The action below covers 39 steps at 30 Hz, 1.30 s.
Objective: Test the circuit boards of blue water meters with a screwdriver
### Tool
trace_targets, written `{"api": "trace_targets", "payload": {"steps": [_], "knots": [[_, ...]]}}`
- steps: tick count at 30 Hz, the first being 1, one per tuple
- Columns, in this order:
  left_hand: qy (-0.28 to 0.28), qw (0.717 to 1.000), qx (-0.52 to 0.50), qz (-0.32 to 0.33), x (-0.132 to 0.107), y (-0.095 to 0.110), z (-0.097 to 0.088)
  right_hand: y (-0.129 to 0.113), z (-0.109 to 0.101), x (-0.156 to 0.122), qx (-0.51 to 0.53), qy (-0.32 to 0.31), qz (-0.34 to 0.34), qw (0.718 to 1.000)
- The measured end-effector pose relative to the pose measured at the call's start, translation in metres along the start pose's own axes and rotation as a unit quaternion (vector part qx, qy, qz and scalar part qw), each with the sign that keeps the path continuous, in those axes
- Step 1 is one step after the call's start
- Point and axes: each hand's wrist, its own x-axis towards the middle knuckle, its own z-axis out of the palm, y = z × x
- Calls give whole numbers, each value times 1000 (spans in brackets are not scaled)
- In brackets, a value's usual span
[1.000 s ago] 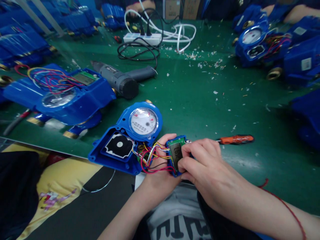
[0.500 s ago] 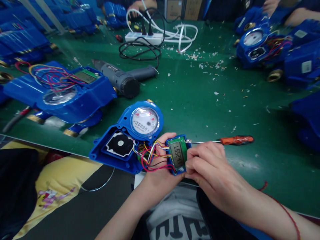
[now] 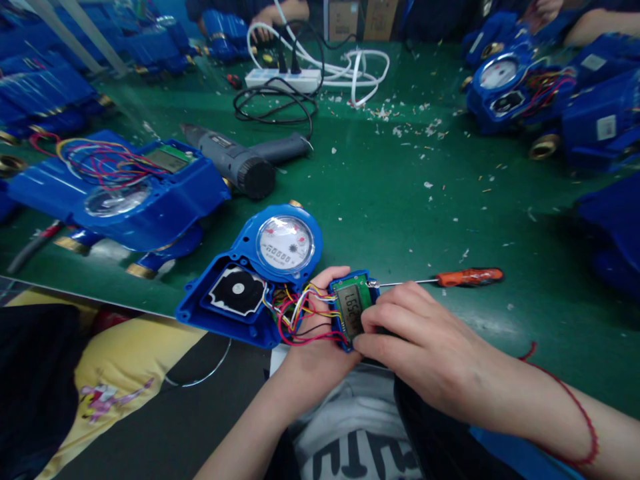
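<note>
My left hand (image 3: 317, 353) is closed around a small blue-cased LCD display module (image 3: 351, 307) from below, its thumb or finger showing past the upper left side. Fingers of my right hand (image 3: 415, 327) are bent and press on the module's lower right edge, covering part of its screen; the fingertips are partly hidden. Coloured wires (image 3: 300, 313) link the module to a blue water meter (image 3: 235, 287) with a round dial (image 3: 285, 243), standing open at the left. A screwdriver (image 3: 467, 277) with an orange handle lies beyond my right hand, its shaft reaching toward the module's upper corner.
A grey heat gun (image 3: 240, 160) lies behind the meter, beside another wired blue meter (image 3: 125, 193). Farther back are a white power strip (image 3: 285, 79) and cables. More blue meters (image 3: 590, 113) stand at the right. Other people's hands (image 3: 545, 10) show at the far side.
My right hand has shifted slightly left over the module, its thumb now at the lower edge and covering more of the screen. My left hand holds the module as before.
</note>
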Motion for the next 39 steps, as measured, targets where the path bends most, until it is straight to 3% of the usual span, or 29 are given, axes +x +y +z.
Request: {"api": "trace_targets", "payload": {"steps": [6,11,14,16,19,21,23,27,33,39], "knots": [[10,997,49,57,1,-1,-3,-3,-4,12,-34,-74,28,996],[-6,999,27,32,1,1,-3,-4,-4,5,-36,-51,19,998],[-10,999,23,21,0,-1,-4,-4,-7,-10,60,10,43,997],[-7,1000,19,19,0,-2,-6,-3,-10,-20,84,84,71,990],[-12,1000,16,17,0,-4,-9,2,-10,-28,-41,204,149,967],[-16,1000,21,5,-1,-4,-10,6,-5,-30,-120,232,204,943],[-17,1000,18,-9,-2,-4,-12,8,2,-31,-112,231,224,940],[-37,996,-56,-50,-2,-1,-12,5,17,-28,5,228,198,953],[-72,978,-169,-100,0,11,-11,4,29,-21,109,132,189,967],[-97,961,-237,-102,2,15,-10,9,38,-22,158,139,195,958]]}}
